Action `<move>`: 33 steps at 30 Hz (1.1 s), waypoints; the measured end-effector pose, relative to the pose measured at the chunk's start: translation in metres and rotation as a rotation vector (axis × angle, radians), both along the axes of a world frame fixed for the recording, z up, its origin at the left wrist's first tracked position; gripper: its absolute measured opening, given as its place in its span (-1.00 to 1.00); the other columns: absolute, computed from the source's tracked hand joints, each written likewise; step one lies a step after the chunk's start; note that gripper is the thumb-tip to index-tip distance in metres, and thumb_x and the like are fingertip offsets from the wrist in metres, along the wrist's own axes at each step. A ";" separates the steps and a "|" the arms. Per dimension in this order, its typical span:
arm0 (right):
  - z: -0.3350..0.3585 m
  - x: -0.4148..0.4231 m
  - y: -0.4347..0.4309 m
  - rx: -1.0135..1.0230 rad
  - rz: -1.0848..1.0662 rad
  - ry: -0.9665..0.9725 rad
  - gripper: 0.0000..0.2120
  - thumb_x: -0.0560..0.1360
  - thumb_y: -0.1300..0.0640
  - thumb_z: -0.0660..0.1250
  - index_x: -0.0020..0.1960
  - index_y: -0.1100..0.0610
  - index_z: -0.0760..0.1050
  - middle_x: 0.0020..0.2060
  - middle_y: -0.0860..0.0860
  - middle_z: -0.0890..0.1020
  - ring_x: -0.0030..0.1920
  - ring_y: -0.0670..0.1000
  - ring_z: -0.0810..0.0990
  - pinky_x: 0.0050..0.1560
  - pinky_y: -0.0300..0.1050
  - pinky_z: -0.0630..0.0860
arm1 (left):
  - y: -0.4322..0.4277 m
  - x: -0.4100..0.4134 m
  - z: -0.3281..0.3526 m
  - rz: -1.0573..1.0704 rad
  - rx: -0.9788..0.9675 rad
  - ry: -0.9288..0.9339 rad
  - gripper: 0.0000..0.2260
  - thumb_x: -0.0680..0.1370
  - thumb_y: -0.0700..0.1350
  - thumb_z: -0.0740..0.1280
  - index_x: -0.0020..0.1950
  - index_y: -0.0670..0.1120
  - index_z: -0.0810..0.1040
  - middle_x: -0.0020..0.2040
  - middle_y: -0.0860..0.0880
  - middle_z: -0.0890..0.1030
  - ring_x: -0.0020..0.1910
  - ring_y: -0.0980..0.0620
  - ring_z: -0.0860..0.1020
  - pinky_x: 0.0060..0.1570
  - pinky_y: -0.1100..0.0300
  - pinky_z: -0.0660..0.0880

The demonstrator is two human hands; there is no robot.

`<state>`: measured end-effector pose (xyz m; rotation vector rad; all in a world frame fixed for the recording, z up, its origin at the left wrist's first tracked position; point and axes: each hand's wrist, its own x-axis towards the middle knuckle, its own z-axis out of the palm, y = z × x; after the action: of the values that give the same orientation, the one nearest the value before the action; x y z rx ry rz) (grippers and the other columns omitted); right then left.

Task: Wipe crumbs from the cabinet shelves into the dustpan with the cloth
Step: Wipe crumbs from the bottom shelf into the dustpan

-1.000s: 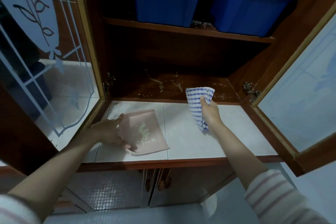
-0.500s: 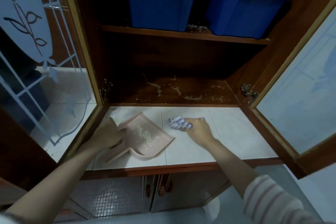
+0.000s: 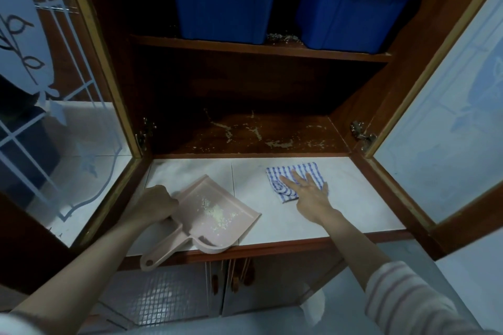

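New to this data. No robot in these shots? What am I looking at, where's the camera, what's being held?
No robot here: a person works with bare hands, and every picture comes from one wide-angle camera on their head, looking forward and down. They face an open cabinet. On the white tiled ledge lies a pink dustpan with crumbs already in it; the left hand grips its side. The right hand presses flat, fingers straight, on a blue checked cloth. Behind, the wooden shelf is speckled with more pale bits, and two blue bins stand on the shelf above.
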<state>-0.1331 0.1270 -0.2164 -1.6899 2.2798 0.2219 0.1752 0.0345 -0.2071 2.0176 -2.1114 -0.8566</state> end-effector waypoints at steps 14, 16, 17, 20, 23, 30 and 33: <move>0.018 0.109 0.035 -0.021 -0.393 -0.754 -0.59 0.57 -0.16 0.16 0.09 0.20 0.44 -0.20 0.11 0.63 -0.52 -0.05 0.54 -0.52 -0.28 0.39 | 0.007 -0.002 0.000 0.082 0.038 0.266 -0.84 0.55 -0.30 0.18 -0.22 -0.15 0.32 -0.21 -0.18 0.52 -0.33 -0.12 0.56 -0.28 0.09 0.46; 0.013 0.118 0.038 -0.112 -0.515 -1.059 -0.62 0.58 -0.11 0.18 0.23 0.14 0.30 -0.11 0.15 0.60 -0.51 -0.01 0.57 -0.54 -0.24 0.46 | 0.009 -0.003 0.004 0.099 0.031 0.322 -0.85 0.56 -0.30 0.17 -0.21 -0.16 0.32 -0.24 -0.16 0.50 -0.40 -0.05 0.52 -0.29 0.12 0.45; 0.014 0.122 0.038 -0.172 -0.537 -1.164 -0.64 0.59 -0.08 0.18 0.28 0.09 0.23 -0.04 0.16 0.60 -0.48 0.02 0.60 -0.50 -0.20 0.52 | 0.011 -0.004 0.007 0.102 0.026 0.358 -0.86 0.56 -0.30 0.17 -0.19 -0.16 0.33 -0.24 -0.17 0.51 -0.42 -0.05 0.52 -0.26 0.11 0.48; 0.019 0.131 0.037 -0.380 -0.557 -1.296 -0.66 0.63 0.05 0.12 0.37 0.08 0.17 -0.08 0.07 0.60 -0.48 0.00 0.60 -0.46 -0.19 0.55 | 0.017 -0.012 0.021 0.146 0.013 0.453 -0.96 0.55 -0.27 0.20 -0.08 -0.16 0.38 -0.29 -0.17 0.56 -0.49 -0.01 0.55 -0.31 0.15 0.50; 0.026 0.128 0.043 -0.542 -0.595 -1.333 -0.70 0.64 0.10 0.07 0.35 0.13 0.22 -0.04 0.12 0.58 -0.56 -0.07 0.55 -0.56 -0.29 0.45 | 0.025 -0.024 0.032 0.129 0.005 0.511 -0.87 0.55 -0.23 0.24 0.08 -0.13 0.40 -0.29 -0.13 0.56 -0.41 -0.03 0.54 -0.32 0.16 0.51; 0.024 0.093 0.082 -0.742 -0.719 -1.307 -0.68 0.64 0.06 0.07 0.37 0.07 0.29 -0.03 0.11 0.61 -0.53 -0.06 0.52 -0.54 -0.27 0.44 | 0.049 -0.061 0.033 -0.152 0.080 0.570 -0.65 0.59 -0.17 0.18 0.38 -0.01 0.33 -0.01 -0.16 0.58 -0.17 -0.08 0.59 -0.17 0.13 0.54; 0.019 0.072 0.106 -0.835 -0.788 -1.274 -0.65 0.64 0.05 0.08 0.41 0.02 0.28 0.05 0.12 0.61 -0.55 -0.07 0.50 -0.58 -0.27 0.41 | 0.065 -0.086 0.031 -0.260 0.220 0.630 -0.61 0.61 -0.18 0.16 0.43 0.02 0.29 0.01 -0.15 0.59 -0.10 -0.09 0.60 -0.16 0.14 0.56</move>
<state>-0.0606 0.2335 -0.1978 -0.5338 1.7298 -1.6105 0.0890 0.0996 -0.1760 1.2922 -1.9736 -1.5730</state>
